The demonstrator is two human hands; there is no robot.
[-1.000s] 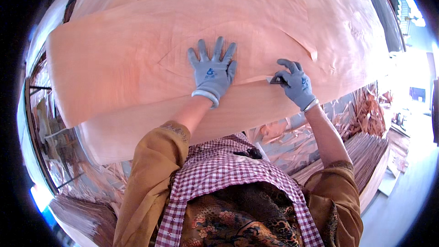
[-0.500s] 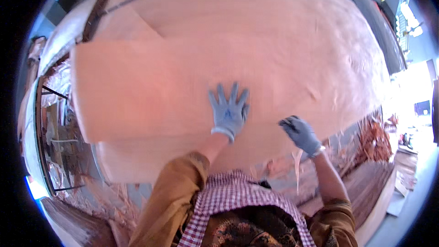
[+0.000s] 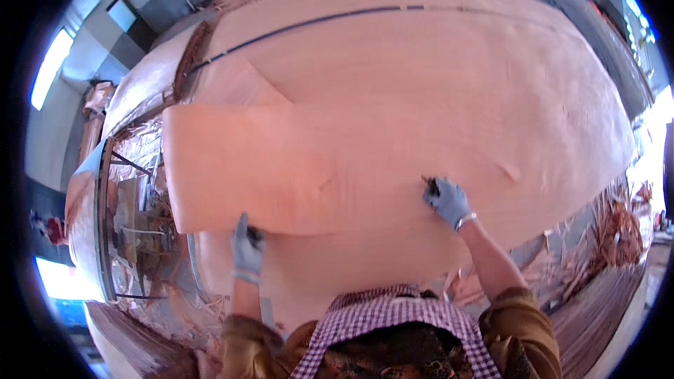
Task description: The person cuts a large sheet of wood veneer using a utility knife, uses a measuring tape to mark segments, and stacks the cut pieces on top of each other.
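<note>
A wide, thin pinkish-tan veneer sheet lies over a larger sheet of the same colour, its near edge running crosswise before me. At that edge, left of the middle, my left hand in a grey glove with dark palm is closed on the veneer sheet, one finger pointing forward. My right hand, gloved alike, is over the sheet to the right. Its fingers are curled together around something small and dark at the tips that I cannot make out. A raised crease shows in the veneer beyond my right hand.
A dark strip crosses the far part of the stack. At left stands a metal frame with scraps inside. Torn veneer scraps pile up at right. Dark stacked sheets stand low on the right.
My left hand has gone from lying flat, fingers spread, mid-sheet to the near edge at left, where it closes. My right hand has stayed curled and shifted slightly over the sheet. The view has shifted.
</note>
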